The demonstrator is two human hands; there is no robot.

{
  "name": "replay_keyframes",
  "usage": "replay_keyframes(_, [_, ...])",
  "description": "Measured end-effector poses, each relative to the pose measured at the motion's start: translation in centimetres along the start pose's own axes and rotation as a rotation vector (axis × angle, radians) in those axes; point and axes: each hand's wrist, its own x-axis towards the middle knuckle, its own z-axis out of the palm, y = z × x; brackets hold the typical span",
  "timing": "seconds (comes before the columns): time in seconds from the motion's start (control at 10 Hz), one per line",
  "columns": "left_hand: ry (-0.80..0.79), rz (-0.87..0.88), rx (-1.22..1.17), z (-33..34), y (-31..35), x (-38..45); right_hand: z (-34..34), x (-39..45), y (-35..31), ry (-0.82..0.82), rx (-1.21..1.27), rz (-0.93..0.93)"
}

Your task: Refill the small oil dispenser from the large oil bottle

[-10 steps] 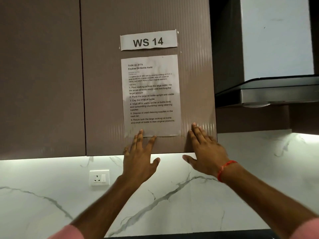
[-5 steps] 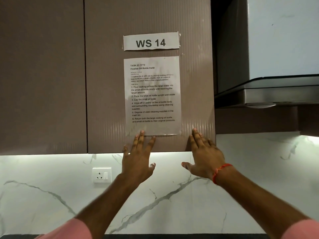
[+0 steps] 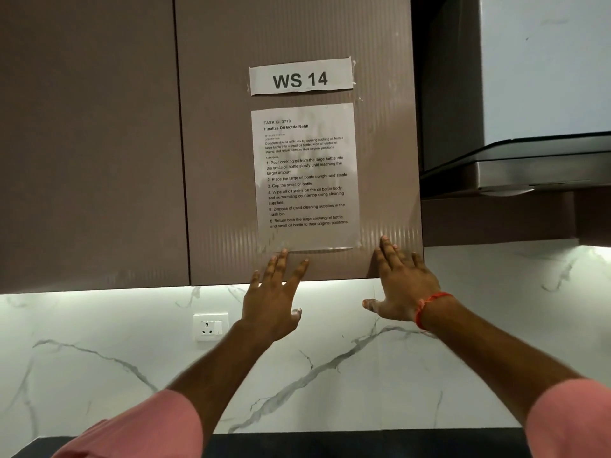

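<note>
Below the instruction sheet (image 3: 305, 176), left hand (image 3: 269, 297) and right hand (image 3: 401, 285) spread flat.

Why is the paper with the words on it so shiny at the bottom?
In the head view, the instruction sheet sits under a glossy clear cover, and its lower part catches glare, with pale streaks washing over the ribbed cabinet door beside it. The glow seems to come from a light strip under the cabinet, which brightens the marble wall. The print stays readable, though the wide lens bends the edges.

WS 14 label (image 3: 301, 77) above instr sheet (image 3: 305, 175) — both on cabinet door (image 3: 218, 160).
</note>
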Motion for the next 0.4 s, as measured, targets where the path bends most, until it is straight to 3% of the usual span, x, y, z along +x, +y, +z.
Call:
replay_keyframes(0.2, [0.260, 0.039, -0.098, 1.0, -2.4, -0.5, -1.3, 0.1, -0.4, -0.060, -0.001, 0.044])
replay_keyframes(0.4, [0.464, 0.023, -0.162, -0.1, -3.2, 0.5, -3.5, 0.2, -2.2, 0.180, 0.095, 0.073])
